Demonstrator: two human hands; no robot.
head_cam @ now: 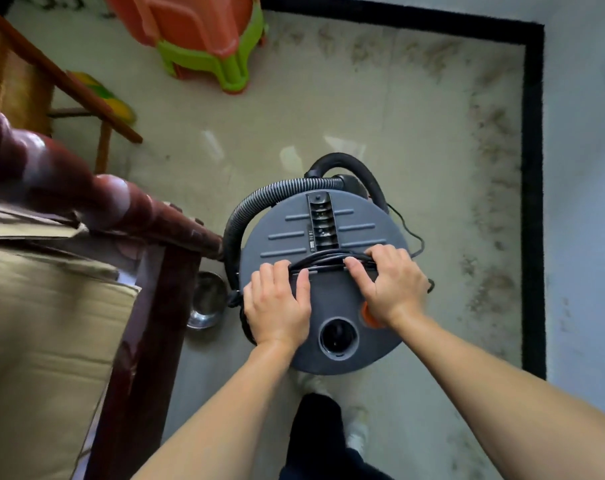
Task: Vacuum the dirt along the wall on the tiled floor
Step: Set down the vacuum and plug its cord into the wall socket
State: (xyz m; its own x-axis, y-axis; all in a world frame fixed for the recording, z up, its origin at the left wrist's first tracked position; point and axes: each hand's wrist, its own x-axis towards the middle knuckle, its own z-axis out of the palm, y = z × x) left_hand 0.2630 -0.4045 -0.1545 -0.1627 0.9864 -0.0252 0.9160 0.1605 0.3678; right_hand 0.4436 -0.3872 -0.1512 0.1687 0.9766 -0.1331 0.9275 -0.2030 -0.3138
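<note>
- Fingers of the left hand [277, 303] and of the right hand [391, 285] curl over the bundled black power cord [329, 263] and hold it.
- The cord lies across the round grey plastic vacuum cleaner [329, 299], which stands on the pale tiled floor [294, 109].
- A black ribbed hose [256, 202] bends around its left side.
- Dark dirt [495, 209] lies along the black skirting [533, 168], to the right, apart from the vacuum cleaner.

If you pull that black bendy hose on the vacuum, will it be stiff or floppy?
Probably floppy: the hose bends in a loop around the vacuum. Its ribs suggest it stretches and springs back a little. It looks like a thin tube, so it is probably light.
</note>
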